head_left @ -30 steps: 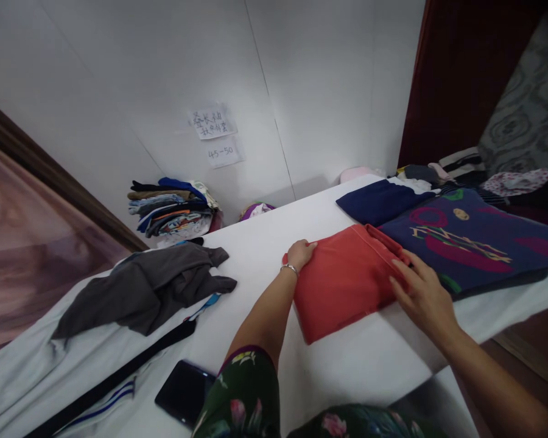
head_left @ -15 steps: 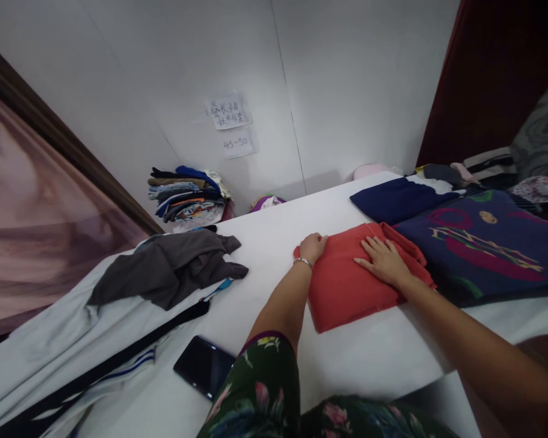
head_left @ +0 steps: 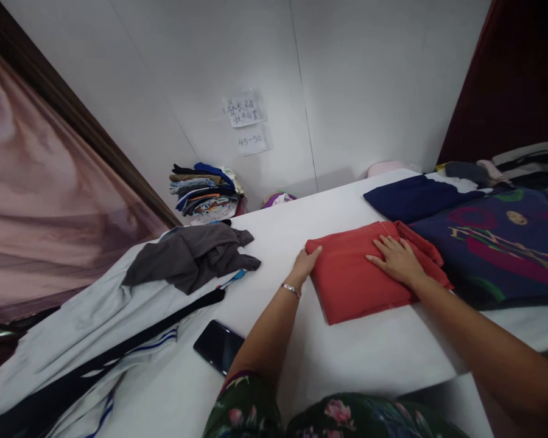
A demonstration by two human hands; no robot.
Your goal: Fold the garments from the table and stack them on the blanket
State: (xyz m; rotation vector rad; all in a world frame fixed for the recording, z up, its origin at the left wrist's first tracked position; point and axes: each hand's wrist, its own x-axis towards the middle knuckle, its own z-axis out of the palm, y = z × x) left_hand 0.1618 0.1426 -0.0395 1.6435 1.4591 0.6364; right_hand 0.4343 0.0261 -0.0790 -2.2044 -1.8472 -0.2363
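Note:
A red garment [head_left: 351, 274], folded into a rough rectangle, lies flat on the white table, with loose folds along its right side. At its left edge, my left hand [head_left: 305, 263] grips the cloth, thumb on top and the other fingers mostly hidden. My right hand [head_left: 398, 260] rests palm down on the upper right of the garment, fingers spread. A navy patterned garment [head_left: 506, 249] lies directly to the right. Behind it is a plain navy folded piece [head_left: 415, 198].
Left of the hands, a dark grey garment [head_left: 192, 255] lies over a pale one [head_left: 86, 310]. A black phone [head_left: 219, 345] is on the table [head_left: 274, 234]. Stacked folded clothes [head_left: 207, 191] stand by the wall, below paper notes [head_left: 247, 109]. A pink curtain [head_left: 64, 201] hangs at left.
My left hand has slid slightly down and outward along the garment's left edge. My right hand keeps its place on the cloth. The whole view has shifted, so things appear further right.

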